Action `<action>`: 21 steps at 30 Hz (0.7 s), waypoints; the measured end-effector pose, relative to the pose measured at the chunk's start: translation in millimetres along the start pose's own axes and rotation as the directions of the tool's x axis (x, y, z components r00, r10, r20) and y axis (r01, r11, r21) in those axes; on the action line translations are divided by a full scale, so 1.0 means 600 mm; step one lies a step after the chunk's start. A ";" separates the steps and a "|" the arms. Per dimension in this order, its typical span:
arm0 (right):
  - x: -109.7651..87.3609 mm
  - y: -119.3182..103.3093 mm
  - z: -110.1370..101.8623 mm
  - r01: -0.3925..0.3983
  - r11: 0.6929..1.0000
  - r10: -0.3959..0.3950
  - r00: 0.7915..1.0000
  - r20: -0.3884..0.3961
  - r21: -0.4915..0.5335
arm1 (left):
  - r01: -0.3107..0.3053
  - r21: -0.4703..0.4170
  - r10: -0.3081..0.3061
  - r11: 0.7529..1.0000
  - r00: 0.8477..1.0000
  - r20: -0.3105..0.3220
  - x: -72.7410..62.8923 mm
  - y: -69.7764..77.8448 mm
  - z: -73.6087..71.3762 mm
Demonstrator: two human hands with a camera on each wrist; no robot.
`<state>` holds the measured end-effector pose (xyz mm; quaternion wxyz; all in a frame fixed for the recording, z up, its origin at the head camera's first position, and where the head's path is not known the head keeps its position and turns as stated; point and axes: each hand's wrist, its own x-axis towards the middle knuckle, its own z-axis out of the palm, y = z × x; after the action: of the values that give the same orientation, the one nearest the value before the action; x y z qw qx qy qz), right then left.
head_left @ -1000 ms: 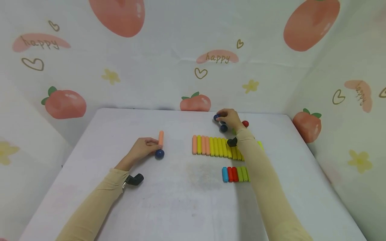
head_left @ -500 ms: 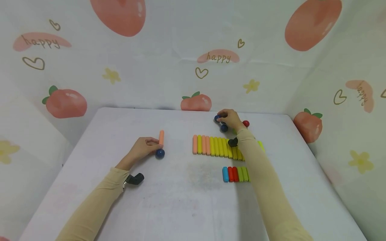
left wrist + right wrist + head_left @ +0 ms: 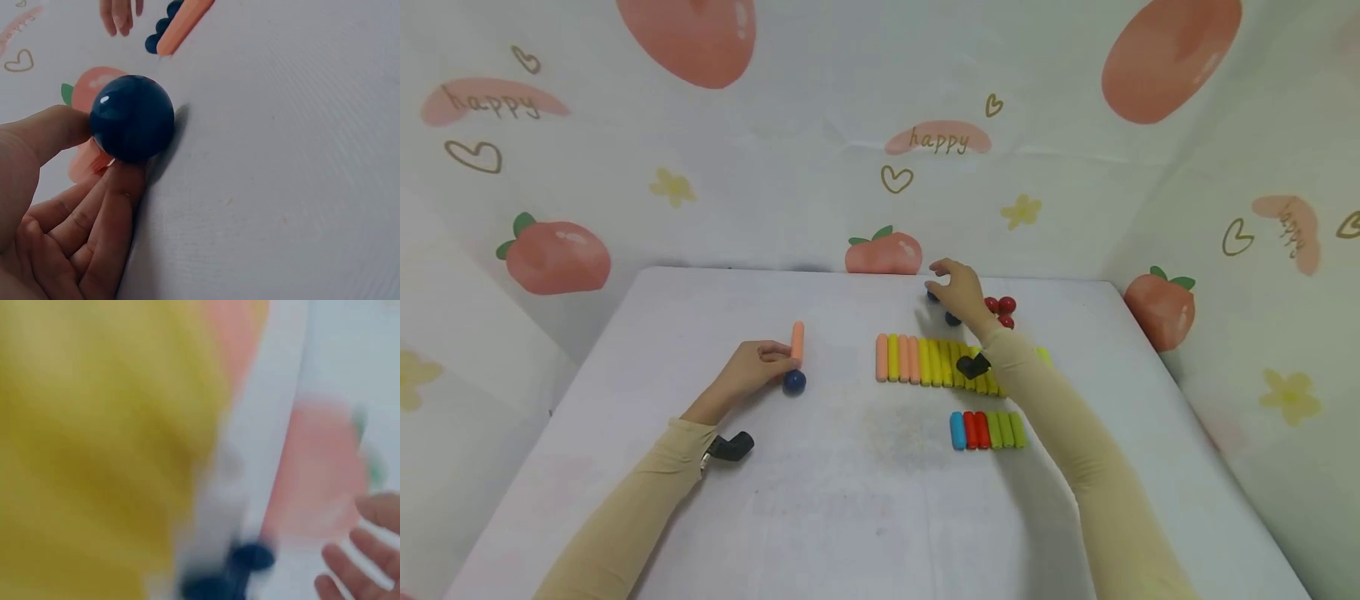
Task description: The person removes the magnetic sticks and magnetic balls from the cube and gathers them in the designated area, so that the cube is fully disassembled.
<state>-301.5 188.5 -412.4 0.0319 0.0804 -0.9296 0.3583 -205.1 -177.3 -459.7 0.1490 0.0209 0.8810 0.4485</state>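
Note:
My left hand (image 3: 756,368) pinches the near end of an orange stick (image 3: 797,340) on the white table. A dark blue ball (image 3: 794,382) sits at that end of the stick; in the left wrist view the ball (image 3: 132,119) hides much of the orange behind it. At the back of the table my right hand (image 3: 961,293) hovers over the blue balls (image 3: 952,318), its thumb and fingers spread and holding nothing. The right wrist view is blurred, with the fingers (image 3: 350,572) apart from the blue balls (image 3: 252,556).
A row of yellow sticks (image 3: 937,362) with some orange sticks (image 3: 882,358) lies at mid-table, partly under my right forearm. Nearer are short blue (image 3: 958,431), red (image 3: 977,430) and green sticks (image 3: 1006,430). Red balls (image 3: 1007,305) stand right of my right hand, before the fabric backdrop.
My right hand has let go of a blue ball and lifted slightly, its fingers opening. More red balls now show beside it. The left hand keeps its place.

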 end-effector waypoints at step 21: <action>-0.207 -0.151 0.191 -0.336 0.715 -0.042 0.855 0.517 0.613 | -0.226 -0.078 0.224 0.971 0.974 -0.035 -0.037 0.049 0.012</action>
<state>-163.8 60.9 -451.8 -0.2693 0.0985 -0.7099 0.6433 -184.8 -158.0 -435.1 0.0866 0.1089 0.8559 0.4981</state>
